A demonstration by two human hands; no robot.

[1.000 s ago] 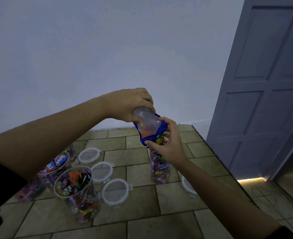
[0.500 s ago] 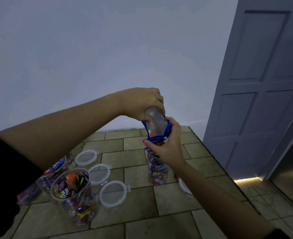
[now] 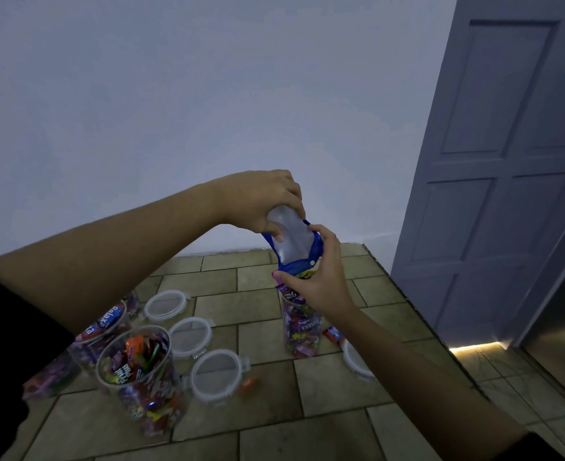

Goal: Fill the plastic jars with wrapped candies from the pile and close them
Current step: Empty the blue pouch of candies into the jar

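Directly beneath the upended candy bag (image 3: 291, 241) stands the part-filled jar (image 3: 299, 327), the bag's axis near vertical. The left hand (image 3: 258, 201) curls its fingers round the raised end; the right hand (image 3: 321, 284) pinches the mouth over the rim.

Blk sleeve (image 3: 2, 344) on L, dark cuff (image 3: 550, 449) R

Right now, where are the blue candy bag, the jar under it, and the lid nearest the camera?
blue candy bag (image 3: 291, 242): head view, on its pale middle panel.
jar under it (image 3: 300, 331): head view, on its candy-filled side wall.
lid nearest the camera (image 3: 215, 377): head view, on its clear centre.
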